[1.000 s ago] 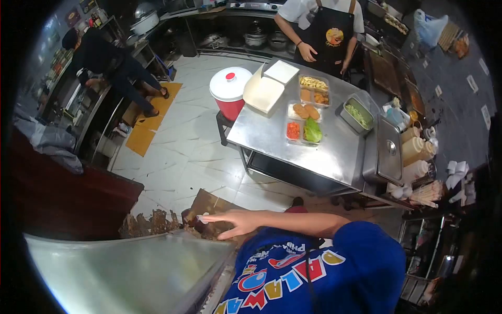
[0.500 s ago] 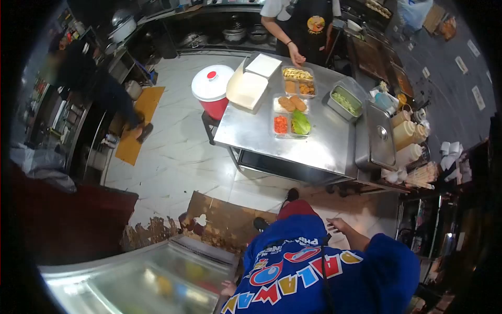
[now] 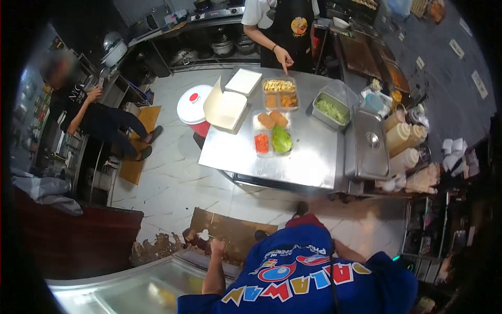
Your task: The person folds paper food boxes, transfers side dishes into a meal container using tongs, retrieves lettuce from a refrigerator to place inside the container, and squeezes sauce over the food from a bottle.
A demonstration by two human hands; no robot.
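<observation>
My left hand [image 3: 217, 245] is raised over the brown cardboard [image 3: 232, 224] on the floor, beside the glass-topped case. Its fingers are curled; a small pale sliver shows at the fingertips, too small to name. Of my right arm only the forearm [image 3: 349, 253] shows, and the hand is hidden by my blue shirt [image 3: 314, 272]. Ahead, on the steel table [image 3: 251, 162], lies a clear tray [image 3: 272, 150] with rice, browned patties, red diced pieces and a green leaf. Behind it sits a second filled tray [image 3: 281, 94], with a co-worker's hand [image 3: 283, 56] pointing down at it.
An open takeout box [image 3: 226, 109] and a red cooler with white lid [image 3: 194, 103] are at the left. Shredded greens fill a steel pan [image 3: 331, 110] near a lidded steel container [image 3: 370, 140] and sauce bottles [image 3: 398, 137]. Another person [image 3: 86, 107] stands far left.
My left hand has risen from the glass case's edge. My right hand has gone out of sight. The co-worker's hand now points; the person at left has turned and come further into view.
</observation>
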